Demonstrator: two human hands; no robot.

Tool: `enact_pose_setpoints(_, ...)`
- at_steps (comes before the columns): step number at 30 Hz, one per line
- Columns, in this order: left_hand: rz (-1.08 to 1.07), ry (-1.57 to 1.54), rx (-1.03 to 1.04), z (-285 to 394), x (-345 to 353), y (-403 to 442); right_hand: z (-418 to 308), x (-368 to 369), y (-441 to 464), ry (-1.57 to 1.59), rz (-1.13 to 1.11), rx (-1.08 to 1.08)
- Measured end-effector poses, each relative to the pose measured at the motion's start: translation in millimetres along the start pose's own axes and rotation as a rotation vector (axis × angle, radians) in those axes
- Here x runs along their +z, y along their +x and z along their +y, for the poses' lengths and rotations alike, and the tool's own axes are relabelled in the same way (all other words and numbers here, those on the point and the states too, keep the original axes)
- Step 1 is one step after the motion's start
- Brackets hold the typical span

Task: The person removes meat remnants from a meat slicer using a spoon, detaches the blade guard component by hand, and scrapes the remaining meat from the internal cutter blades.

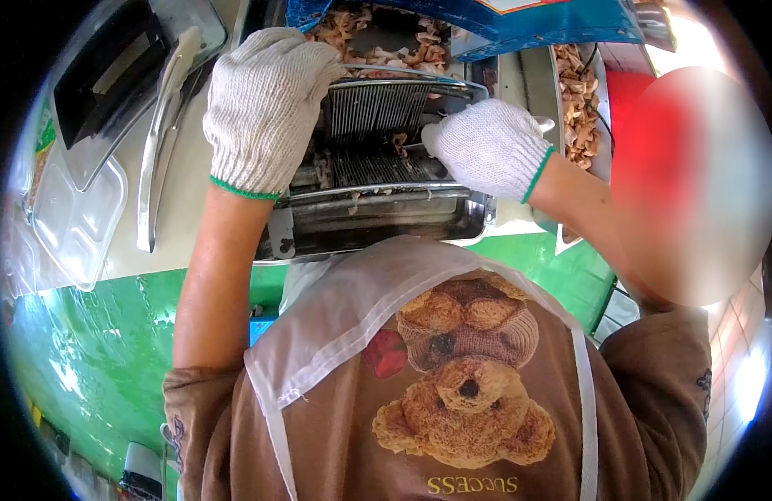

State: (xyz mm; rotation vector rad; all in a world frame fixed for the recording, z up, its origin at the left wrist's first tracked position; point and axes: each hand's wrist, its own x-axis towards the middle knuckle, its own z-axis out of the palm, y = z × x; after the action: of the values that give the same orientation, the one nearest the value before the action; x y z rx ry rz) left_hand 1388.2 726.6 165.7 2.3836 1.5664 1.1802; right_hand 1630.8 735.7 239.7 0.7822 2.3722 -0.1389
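Both hands wear white knitted gloves with green cuffs. My left hand (269,108) is closed at the upper left corner of a metal blade unit (378,113), its fingers curled over the frame's top edge. Rows of thin parallel blades fill the unit, and small scraps of meat (398,144) cling between them. At the unit's right side is my right hand (490,149), its fingers bent and pinched close to the blades. Whatever it grips is too small to make out. Below the blades lies a metal trough (378,219) with a few scraps on its rim.
Meat pieces (432,42) lie behind the blade unit, under a blue machine body (553,29). More meat strips (576,117) fill a container at right. Metal tongs (158,167), a clear compartment tray (81,217) and a black tray (111,67) are at left. The floor (111,351) looks wet.
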Motion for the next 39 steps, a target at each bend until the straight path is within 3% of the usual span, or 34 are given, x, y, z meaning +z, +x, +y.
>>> enact_pose_setpoints(2,-0.007,0.008,-0.001,0,1,0,4,-7,-2,-0.024,-0.053,-0.077)
enact_pose_setpoints(5,-0.028,-0.01,-0.032,1,-1,2,9,-7,-12,0.203,0.022,-0.175)
enact_pose_setpoints(8,-0.007,0.017,-0.022,1,-1,1,15,-4,-17,0.136,0.033,-0.027)
enact_pose_setpoints(12,-0.01,0.029,0.016,-2,2,0,9,5,-6,-0.019,0.284,0.103)
enact_pose_setpoints(18,-0.021,0.005,0.0,-1,2,-1,-8,-2,0,-0.086,0.069,0.108)
enact_pose_setpoints(25,-0.036,0.037,-0.039,3,-1,3,12,6,3,-0.067,0.119,-0.024)
enact_pose_setpoints(28,-0.062,0.025,-0.083,4,0,0,4,1,-3,0.031,0.035,-0.134)
enact_pose_setpoints(32,-0.03,0.02,-0.055,2,-1,3,3,-14,-13,-0.025,-0.044,-0.016)
enact_pose_setpoints(33,-0.03,0.029,-0.031,3,-1,1,4,-18,-11,-0.006,-0.177,0.14)
enact_pose_setpoints(34,-0.019,0.029,-0.03,3,0,0,10,-20,-16,0.076,-0.067,0.141)
enact_pose_setpoints(36,0.007,0.021,-0.017,2,2,1,14,-47,-23,0.373,-0.065,0.23)
enact_pose_setpoints(38,-0.01,0.039,-0.007,0,3,1,24,-46,-44,0.415,0.347,0.143)
enact_pose_setpoints(39,-0.023,0.017,-0.005,-1,2,1,23,-59,-54,0.503,0.255,0.351)
